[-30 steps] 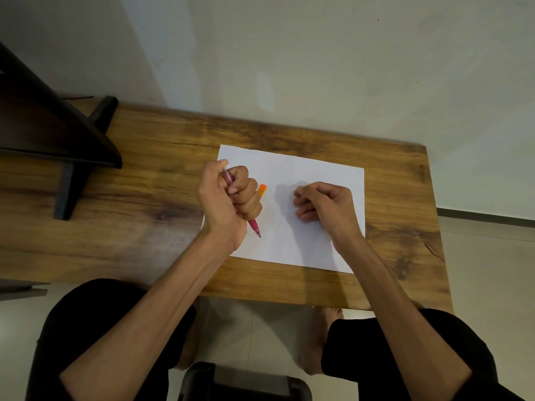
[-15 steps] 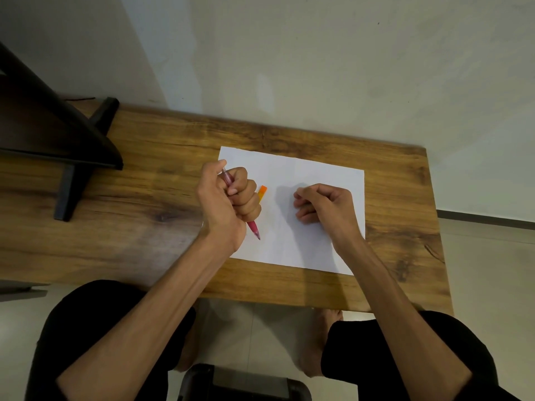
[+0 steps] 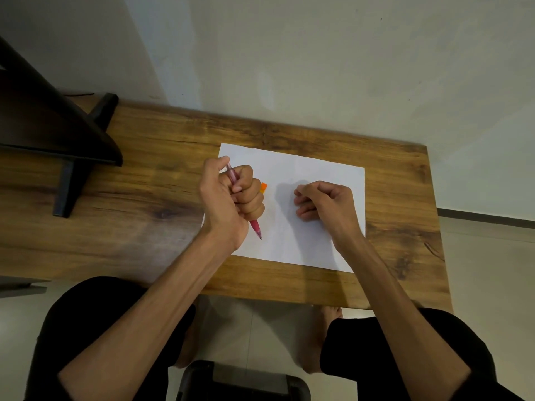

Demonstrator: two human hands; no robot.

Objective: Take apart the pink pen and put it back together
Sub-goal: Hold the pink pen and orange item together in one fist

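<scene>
Between the two hands lies a white sheet of paper point(image 3: 289, 209) spread on the wooden desk point(image 3: 144, 198), and both hands work over it. Wrapped in the left hand point(image 3: 228, 204), the pink pen point(image 3: 255, 227) stands steeply, its upper end poking out beside the thumb and its tip pointing down towards the paper below the little finger; whether the tip touches the sheet cannot be told. All four fingers are curled round the barrel in a fist grip. Just beyond the left knuckles a small orange piece point(image 3: 263, 187) peeks out; what it is cannot be told. Across the paper, the right hand point(image 3: 327, 205) rests with its fingers curled under, and whether they hold anything small is hidden.

From here the chief risk looks like loss of small parts: a spring or refill freed over the near desk edge could roll off onto the floor. A full fist also hides the barrel joint, so twisting may slip or strain the thread. Any part hidden under the right fingers could be dropped when that hand reaches over.
</scene>
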